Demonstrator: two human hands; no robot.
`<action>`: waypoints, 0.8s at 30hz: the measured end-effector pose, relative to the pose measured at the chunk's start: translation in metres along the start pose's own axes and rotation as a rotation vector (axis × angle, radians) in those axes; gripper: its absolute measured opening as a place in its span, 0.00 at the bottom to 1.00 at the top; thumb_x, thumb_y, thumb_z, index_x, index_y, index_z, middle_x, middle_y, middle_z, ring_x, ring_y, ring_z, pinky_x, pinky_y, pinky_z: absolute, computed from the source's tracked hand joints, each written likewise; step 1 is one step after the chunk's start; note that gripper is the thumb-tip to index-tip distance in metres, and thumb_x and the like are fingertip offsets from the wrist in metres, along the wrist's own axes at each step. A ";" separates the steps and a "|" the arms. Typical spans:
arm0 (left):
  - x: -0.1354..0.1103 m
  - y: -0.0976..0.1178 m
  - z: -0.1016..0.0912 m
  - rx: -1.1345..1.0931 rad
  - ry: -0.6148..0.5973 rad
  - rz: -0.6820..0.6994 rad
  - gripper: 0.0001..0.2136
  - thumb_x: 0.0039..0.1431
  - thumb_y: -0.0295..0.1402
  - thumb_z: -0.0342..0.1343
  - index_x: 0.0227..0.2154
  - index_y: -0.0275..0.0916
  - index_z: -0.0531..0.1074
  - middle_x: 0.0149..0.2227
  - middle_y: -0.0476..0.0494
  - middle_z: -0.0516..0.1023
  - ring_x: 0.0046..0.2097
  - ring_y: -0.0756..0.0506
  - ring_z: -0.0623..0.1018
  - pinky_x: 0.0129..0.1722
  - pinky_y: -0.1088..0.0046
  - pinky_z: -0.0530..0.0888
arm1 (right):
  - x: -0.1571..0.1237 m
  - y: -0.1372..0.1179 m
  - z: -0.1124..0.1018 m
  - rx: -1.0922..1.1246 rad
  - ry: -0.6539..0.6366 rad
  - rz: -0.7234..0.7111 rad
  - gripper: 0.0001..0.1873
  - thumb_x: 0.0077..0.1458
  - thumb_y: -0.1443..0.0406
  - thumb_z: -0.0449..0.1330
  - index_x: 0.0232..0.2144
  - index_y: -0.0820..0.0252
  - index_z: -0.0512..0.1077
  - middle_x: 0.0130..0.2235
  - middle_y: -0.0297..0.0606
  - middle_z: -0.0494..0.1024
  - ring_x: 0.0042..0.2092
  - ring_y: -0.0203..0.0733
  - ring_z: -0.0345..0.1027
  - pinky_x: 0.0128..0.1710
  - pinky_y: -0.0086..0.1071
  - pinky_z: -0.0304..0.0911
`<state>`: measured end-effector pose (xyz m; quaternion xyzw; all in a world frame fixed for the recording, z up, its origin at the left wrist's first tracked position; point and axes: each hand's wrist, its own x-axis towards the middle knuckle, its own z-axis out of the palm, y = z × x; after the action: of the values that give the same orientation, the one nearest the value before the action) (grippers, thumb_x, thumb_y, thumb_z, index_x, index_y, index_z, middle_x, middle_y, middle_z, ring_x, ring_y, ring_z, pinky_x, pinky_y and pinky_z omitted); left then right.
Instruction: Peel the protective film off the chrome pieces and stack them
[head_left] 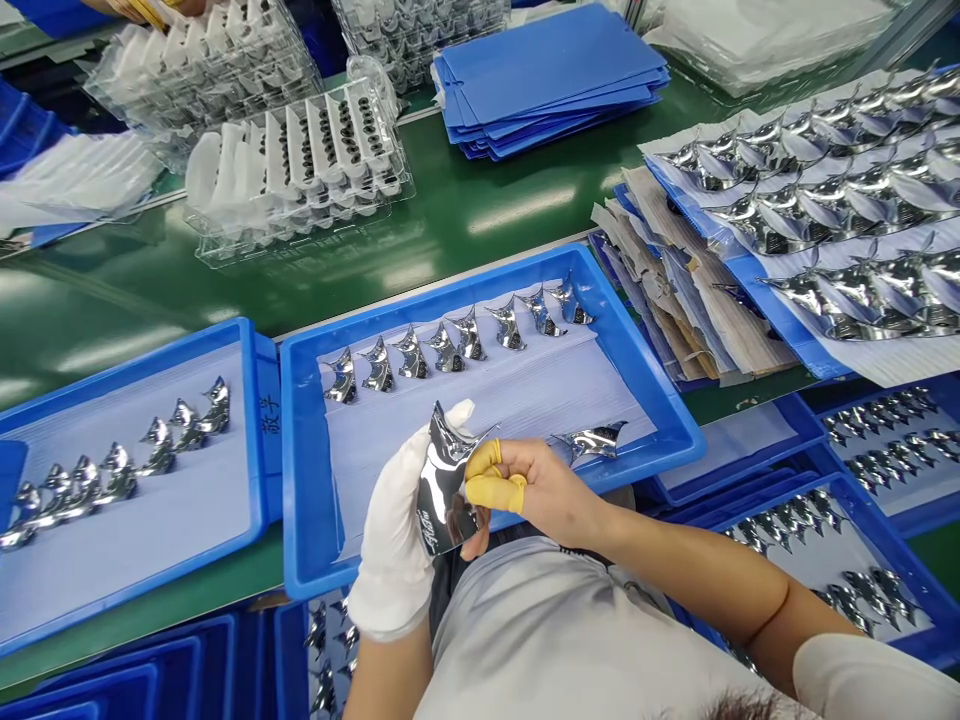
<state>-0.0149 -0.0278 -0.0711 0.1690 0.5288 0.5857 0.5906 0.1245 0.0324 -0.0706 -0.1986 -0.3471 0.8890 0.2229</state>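
My left hand (pixel 394 535), in a white glove, is closed around a curved, mirror-bright chrome part (pixel 442 490) with pointed corners and pale lettering near its lower end. My right hand (pixel 529 485) is bare apart from yellow finger cots on the thumb and a finger. Its fingers are pinched at the right edge of the same part, and a fingertip shows below it. Both hands are over the near side of a blue tray (pixel 292 470) lined with white sheets. Along the tray's far side stands a row of similar chrome pieces (pixel 411 355). Another chrome piece (pixel 592 441) lies beyond my right wrist.
On the left, a second blue tray (pixel 259 440) holds more chrome pieces. Clear plastic trays (pixel 300 170) and stacked blue sheets (pixel 555 60) stand on the green table (pixel 495 200). Chrome-laden boards (pixel 750 290) and cardboard pieces (pixel 697 270) are at right. A co-worker's hand (pixel 150 8) shows top left.
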 end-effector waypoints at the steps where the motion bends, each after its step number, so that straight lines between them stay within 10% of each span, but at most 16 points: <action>1: 0.000 -0.002 -0.002 0.009 0.008 0.000 0.21 0.62 0.48 0.53 0.48 0.39 0.78 0.21 0.47 0.75 0.18 0.49 0.70 0.18 0.72 0.69 | 0.000 0.001 0.000 -0.002 -0.010 -0.005 0.14 0.55 0.61 0.66 0.28 0.62 0.66 0.22 0.27 0.75 0.22 0.36 0.75 0.29 0.29 0.67; 10: -0.003 -0.004 -0.008 0.051 -0.112 0.005 0.28 0.64 0.53 0.48 0.58 0.40 0.70 0.20 0.49 0.71 0.17 0.49 0.66 0.19 0.71 0.67 | -0.002 0.000 -0.001 -0.007 0.005 0.000 0.13 0.55 0.61 0.66 0.28 0.61 0.66 0.22 0.27 0.75 0.23 0.37 0.76 0.30 0.29 0.68; 14: -0.006 0.011 -0.008 0.175 -0.327 -0.005 0.38 0.55 0.45 0.64 0.66 0.43 0.58 0.25 0.50 0.74 0.24 0.48 0.72 0.27 0.70 0.72 | -0.001 -0.001 -0.004 -0.040 0.063 0.018 0.09 0.53 0.64 0.65 0.29 0.62 0.68 0.23 0.27 0.74 0.25 0.37 0.76 0.29 0.28 0.68; 24: -0.004 0.013 -0.008 0.077 -0.069 -0.011 0.26 0.64 0.42 0.54 0.63 0.42 0.65 0.23 0.48 0.74 0.21 0.48 0.73 0.20 0.73 0.70 | -0.001 0.003 -0.004 -0.040 0.022 -0.021 0.13 0.53 0.60 0.67 0.26 0.62 0.68 0.25 0.28 0.74 0.24 0.33 0.72 0.27 0.27 0.68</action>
<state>-0.0267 -0.0314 -0.0620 0.2087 0.5313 0.5553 0.6049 0.1269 0.0325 -0.0752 -0.2091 -0.3646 0.8773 0.2318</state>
